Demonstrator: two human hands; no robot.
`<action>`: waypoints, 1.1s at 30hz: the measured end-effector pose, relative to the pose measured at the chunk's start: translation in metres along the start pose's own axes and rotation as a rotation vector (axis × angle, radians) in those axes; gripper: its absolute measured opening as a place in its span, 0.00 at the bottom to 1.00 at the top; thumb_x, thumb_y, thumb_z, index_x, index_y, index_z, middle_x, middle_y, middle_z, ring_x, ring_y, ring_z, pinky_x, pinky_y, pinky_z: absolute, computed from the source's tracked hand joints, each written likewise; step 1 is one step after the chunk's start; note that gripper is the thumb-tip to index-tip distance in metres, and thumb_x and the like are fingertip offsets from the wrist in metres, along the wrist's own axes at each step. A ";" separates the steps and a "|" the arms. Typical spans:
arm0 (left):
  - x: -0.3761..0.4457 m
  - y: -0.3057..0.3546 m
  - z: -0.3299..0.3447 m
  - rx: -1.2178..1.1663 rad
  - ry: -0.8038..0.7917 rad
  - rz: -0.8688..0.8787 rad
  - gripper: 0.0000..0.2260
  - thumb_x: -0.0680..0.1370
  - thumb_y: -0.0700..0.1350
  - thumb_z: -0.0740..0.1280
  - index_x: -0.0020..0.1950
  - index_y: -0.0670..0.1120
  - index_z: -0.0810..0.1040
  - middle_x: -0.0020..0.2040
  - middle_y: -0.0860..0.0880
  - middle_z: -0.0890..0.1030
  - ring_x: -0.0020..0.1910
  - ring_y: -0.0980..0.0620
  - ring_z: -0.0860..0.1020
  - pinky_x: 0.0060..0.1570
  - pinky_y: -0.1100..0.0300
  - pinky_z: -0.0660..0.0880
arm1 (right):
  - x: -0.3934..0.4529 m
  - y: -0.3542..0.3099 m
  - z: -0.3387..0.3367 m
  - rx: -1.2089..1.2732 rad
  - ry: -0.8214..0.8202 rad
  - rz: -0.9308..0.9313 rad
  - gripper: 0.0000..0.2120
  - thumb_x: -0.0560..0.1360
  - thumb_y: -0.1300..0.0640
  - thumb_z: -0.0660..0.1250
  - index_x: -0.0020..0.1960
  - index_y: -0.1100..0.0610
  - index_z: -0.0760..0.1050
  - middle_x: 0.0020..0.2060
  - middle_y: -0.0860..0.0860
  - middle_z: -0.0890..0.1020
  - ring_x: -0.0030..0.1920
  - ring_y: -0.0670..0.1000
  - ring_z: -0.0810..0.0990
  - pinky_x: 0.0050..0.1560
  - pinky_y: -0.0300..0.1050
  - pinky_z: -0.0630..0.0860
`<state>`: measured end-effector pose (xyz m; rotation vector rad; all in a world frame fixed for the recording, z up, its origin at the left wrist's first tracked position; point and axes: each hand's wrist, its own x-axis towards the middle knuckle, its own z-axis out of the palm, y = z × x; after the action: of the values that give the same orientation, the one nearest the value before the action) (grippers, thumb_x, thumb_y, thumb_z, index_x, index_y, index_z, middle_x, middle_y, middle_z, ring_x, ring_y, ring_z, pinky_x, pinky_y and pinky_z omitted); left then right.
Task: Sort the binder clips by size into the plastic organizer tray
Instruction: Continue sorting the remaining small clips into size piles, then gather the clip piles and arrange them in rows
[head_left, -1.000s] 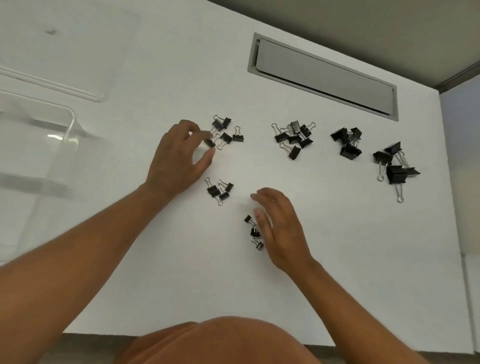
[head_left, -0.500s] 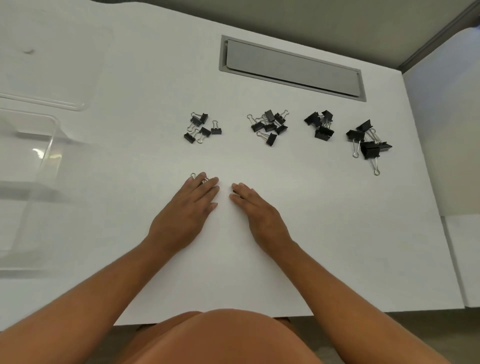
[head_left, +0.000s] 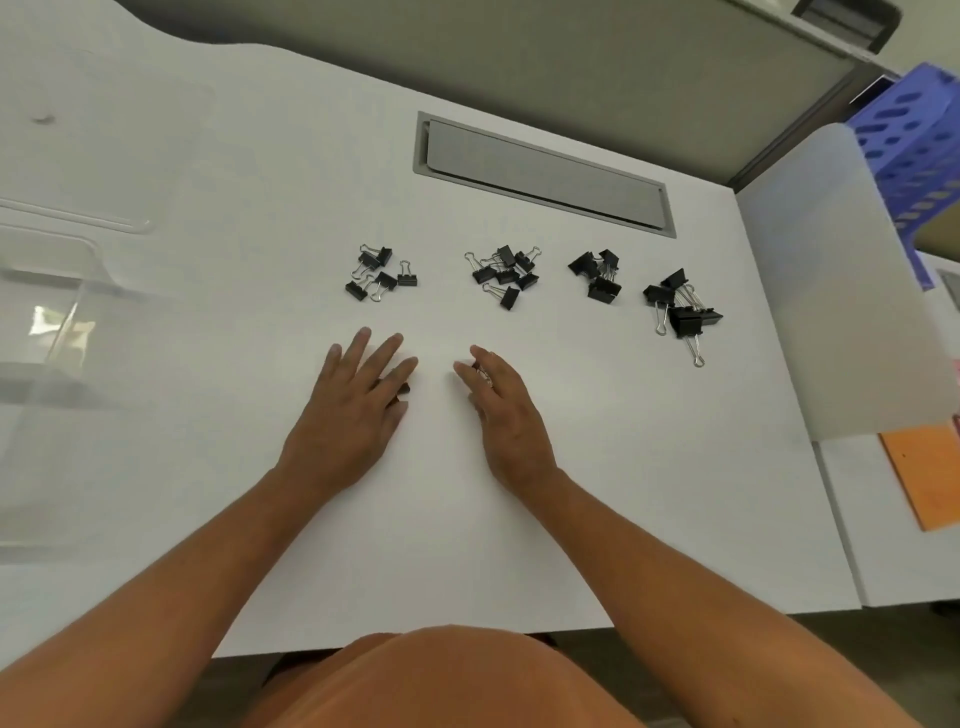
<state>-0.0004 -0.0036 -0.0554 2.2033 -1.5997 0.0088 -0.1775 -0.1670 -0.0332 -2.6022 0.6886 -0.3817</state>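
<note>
Black binder clips lie in four piles across the white desk: small ones (head_left: 380, 274), a second small pile (head_left: 505, 276), medium ones (head_left: 597, 273) and large ones (head_left: 681, 307). My left hand (head_left: 350, 415) lies flat below the first pile with its fingers spread; a small black clip (head_left: 403, 388) peeks out beside its thumb. My right hand (head_left: 503, 415) rests beside it with fingers together over a small clip (head_left: 483, 372), whose wire loop shows between them. The clear plastic organizer tray (head_left: 57, 291) stands at the left edge, apart from both hands.
A grey cable hatch (head_left: 545, 174) is set into the desk behind the piles. A white panel (head_left: 852, 291) rises at the right, with a purple basket (head_left: 914, 150) and an orange sheet (head_left: 930, 478) beyond it. The desk's front edge runs near my body.
My left hand has come back from the far small pile. Both hands settled over the two nearer groups of small clips, which are now almost hidden. The view has tilted back.
</note>
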 end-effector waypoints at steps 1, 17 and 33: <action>0.000 0.000 0.002 0.014 -0.034 -0.006 0.23 0.86 0.51 0.54 0.79 0.46 0.70 0.82 0.46 0.66 0.82 0.40 0.60 0.80 0.39 0.57 | -0.001 0.003 0.002 -0.019 -0.011 -0.007 0.20 0.87 0.60 0.57 0.78 0.52 0.71 0.79 0.49 0.68 0.80 0.50 0.63 0.80 0.40 0.60; -0.007 0.013 0.003 -0.066 0.050 -0.109 0.21 0.85 0.52 0.57 0.72 0.42 0.77 0.75 0.45 0.75 0.76 0.43 0.71 0.72 0.45 0.74 | -0.005 0.015 0.009 0.089 0.018 0.008 0.18 0.85 0.63 0.63 0.73 0.55 0.77 0.77 0.51 0.72 0.78 0.52 0.67 0.79 0.45 0.64; -0.026 0.219 0.067 0.024 -0.105 0.026 0.25 0.86 0.56 0.57 0.81 0.49 0.67 0.85 0.46 0.60 0.84 0.43 0.57 0.77 0.37 0.57 | -0.119 0.104 -0.078 0.296 -0.021 0.165 0.22 0.83 0.60 0.63 0.76 0.49 0.70 0.75 0.42 0.69 0.77 0.41 0.66 0.77 0.39 0.65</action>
<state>-0.2249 -0.0581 -0.0518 2.2343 -1.6928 -0.0809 -0.3477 -0.2124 -0.0306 -2.2509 0.7699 -0.3733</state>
